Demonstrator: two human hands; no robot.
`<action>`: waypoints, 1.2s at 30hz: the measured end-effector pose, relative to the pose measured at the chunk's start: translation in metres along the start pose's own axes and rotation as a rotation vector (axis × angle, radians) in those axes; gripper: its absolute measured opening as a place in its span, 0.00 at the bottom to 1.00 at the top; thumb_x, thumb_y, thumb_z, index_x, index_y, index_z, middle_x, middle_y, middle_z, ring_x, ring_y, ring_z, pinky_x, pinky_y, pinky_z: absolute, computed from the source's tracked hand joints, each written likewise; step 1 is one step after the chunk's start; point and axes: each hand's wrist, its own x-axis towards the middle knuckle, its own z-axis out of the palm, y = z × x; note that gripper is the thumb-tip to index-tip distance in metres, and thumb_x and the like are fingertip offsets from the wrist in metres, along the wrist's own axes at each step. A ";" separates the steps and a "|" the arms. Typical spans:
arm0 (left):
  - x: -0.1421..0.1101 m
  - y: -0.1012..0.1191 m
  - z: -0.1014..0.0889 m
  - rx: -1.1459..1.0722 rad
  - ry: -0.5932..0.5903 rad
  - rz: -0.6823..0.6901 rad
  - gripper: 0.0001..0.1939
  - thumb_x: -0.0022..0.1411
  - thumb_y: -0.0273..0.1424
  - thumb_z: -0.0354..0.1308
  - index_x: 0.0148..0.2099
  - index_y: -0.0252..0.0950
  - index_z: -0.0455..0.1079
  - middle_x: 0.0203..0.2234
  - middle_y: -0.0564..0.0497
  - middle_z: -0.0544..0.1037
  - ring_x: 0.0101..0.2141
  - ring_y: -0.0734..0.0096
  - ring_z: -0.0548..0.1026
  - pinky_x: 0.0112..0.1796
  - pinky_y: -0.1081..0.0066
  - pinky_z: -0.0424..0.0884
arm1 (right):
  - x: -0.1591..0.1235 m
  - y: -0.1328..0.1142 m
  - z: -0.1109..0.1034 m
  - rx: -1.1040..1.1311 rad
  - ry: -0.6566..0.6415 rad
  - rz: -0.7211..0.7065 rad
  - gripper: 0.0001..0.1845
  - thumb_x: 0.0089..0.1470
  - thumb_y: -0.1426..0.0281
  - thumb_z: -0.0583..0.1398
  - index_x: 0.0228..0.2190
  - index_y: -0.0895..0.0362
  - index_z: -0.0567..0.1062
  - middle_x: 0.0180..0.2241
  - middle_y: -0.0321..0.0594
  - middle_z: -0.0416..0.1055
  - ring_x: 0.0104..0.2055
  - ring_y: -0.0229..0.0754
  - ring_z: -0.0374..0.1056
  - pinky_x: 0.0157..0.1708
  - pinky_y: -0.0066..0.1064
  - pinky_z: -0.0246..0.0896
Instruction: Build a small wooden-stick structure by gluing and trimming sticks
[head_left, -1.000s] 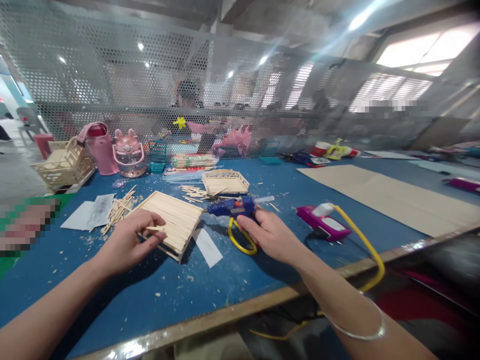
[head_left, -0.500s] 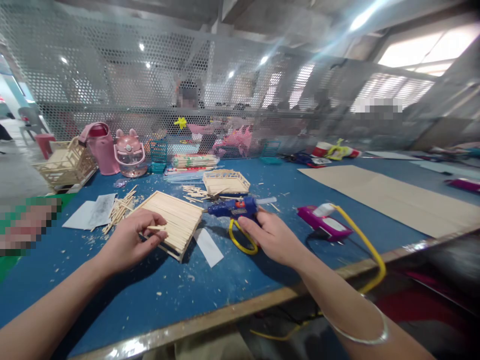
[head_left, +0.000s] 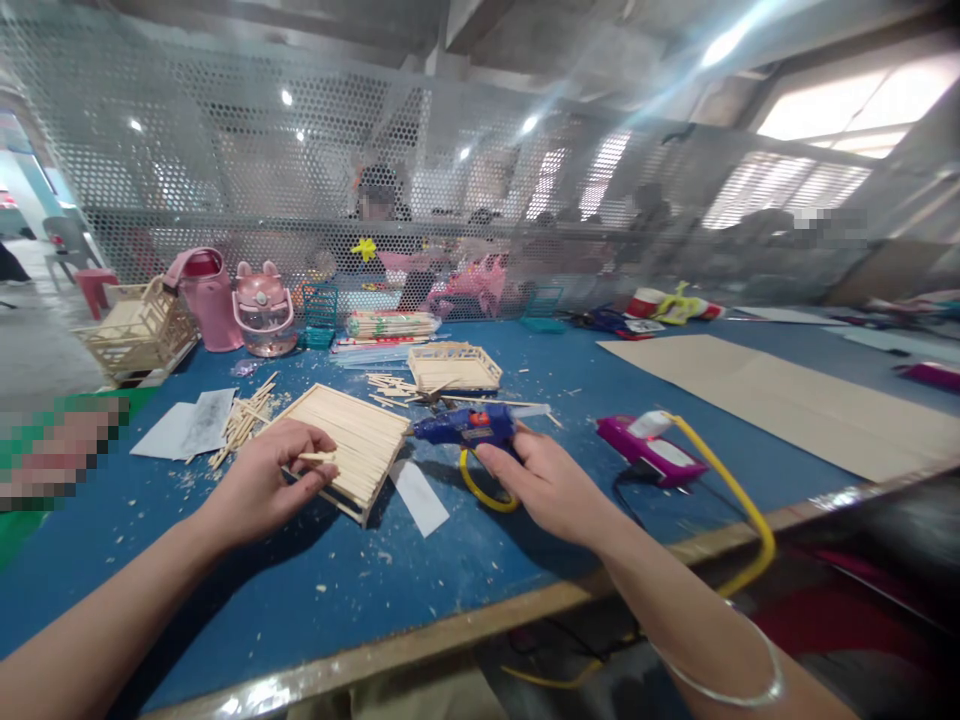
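Between the thumb and fingers of my left hand point(head_left: 274, 480) is a short wooden stick point(head_left: 318, 457). That hand is at the left side of a slatted wooden stick panel point(head_left: 352, 435), which lies tilted over the blue table. My right hand point(head_left: 551, 480) is wrapped round the handle of a blue glue gun point(head_left: 469, 427), with a clear glue stick poking out of its back. The gun's nozzle points left, at the panel's right corner; I cannot tell whether they touch. A yellow cord loop point(head_left: 484, 485) hangs below the gun.
Loose sticks point(head_left: 246, 420) and papers point(head_left: 184, 425) lie at left. Behind are a small wooden tray point(head_left: 455, 368), a pink bottle point(head_left: 214, 300) and a clear jug point(head_left: 264, 315). A purple power strip point(head_left: 651, 452) and cardboard point(head_left: 765, 395) are at right. A perforated screen point(head_left: 300, 180) stands behind.
Hardly anything differs. The whole view has shifted slightly, and both hands keep their grips, with the glue gun's nozzle still by the panel's corner.
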 end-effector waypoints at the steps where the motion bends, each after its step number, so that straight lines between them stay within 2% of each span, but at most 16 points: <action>1: 0.000 0.000 0.000 0.001 -0.001 0.001 0.10 0.57 0.36 0.52 0.28 0.36 0.65 0.32 0.48 0.75 0.31 0.68 0.71 0.32 0.68 0.66 | -0.001 0.000 0.000 -0.004 0.011 0.000 0.23 0.56 0.55 0.47 0.21 0.57 0.69 0.15 0.35 0.62 0.19 0.38 0.59 0.22 0.29 0.53; 9: 0.000 -0.001 0.001 0.010 -0.013 0.001 0.09 0.58 0.35 0.51 0.30 0.36 0.64 0.32 0.49 0.75 0.31 0.70 0.70 0.33 0.69 0.65 | -0.004 -0.003 0.000 -0.005 0.015 -0.030 0.22 0.56 0.56 0.49 0.20 0.57 0.68 0.16 0.35 0.63 0.20 0.38 0.60 0.23 0.28 0.54; 17: 0.000 0.000 0.001 0.013 -0.019 -0.013 0.09 0.58 0.36 0.51 0.32 0.35 0.66 0.32 0.48 0.75 0.31 0.69 0.71 0.33 0.69 0.65 | -0.006 -0.008 0.001 0.013 -0.003 -0.082 0.20 0.56 0.58 0.49 0.24 0.57 0.70 0.27 0.42 0.71 0.28 0.41 0.65 0.29 0.30 0.58; 20: 0.000 0.000 0.001 0.008 -0.016 -0.011 0.09 0.58 0.36 0.51 0.31 0.36 0.65 0.32 0.48 0.75 0.31 0.69 0.70 0.33 0.69 0.65 | -0.007 -0.009 0.001 0.010 0.010 -0.069 0.19 0.56 0.58 0.49 0.24 0.57 0.70 0.24 0.41 0.70 0.28 0.42 0.65 0.29 0.31 0.58; 25: 0.000 -0.001 0.001 0.010 -0.028 -0.008 0.09 0.59 0.35 0.51 0.30 0.36 0.64 0.31 0.49 0.74 0.31 0.70 0.70 0.33 0.69 0.64 | -0.010 -0.009 0.002 -0.015 0.004 -0.059 0.22 0.56 0.57 0.48 0.18 0.56 0.66 0.22 0.40 0.68 0.27 0.41 0.64 0.28 0.31 0.57; 30: 0.000 -0.001 0.001 -0.002 -0.006 0.012 0.12 0.58 0.35 0.52 0.24 0.37 0.58 0.32 0.50 0.74 0.31 0.71 0.70 0.33 0.70 0.64 | -0.012 -0.010 0.003 0.001 0.003 -0.064 0.22 0.56 0.57 0.49 0.18 0.56 0.66 0.21 0.40 0.67 0.28 0.41 0.65 0.28 0.31 0.58; 36: 0.002 0.001 0.000 -0.010 0.003 0.027 0.13 0.57 0.34 0.52 0.23 0.37 0.56 0.31 0.50 0.75 0.31 0.71 0.69 0.33 0.70 0.64 | -0.015 -0.013 0.003 0.029 -0.037 -0.081 0.21 0.56 0.57 0.49 0.21 0.56 0.70 0.28 0.43 0.72 0.30 0.42 0.66 0.30 0.32 0.59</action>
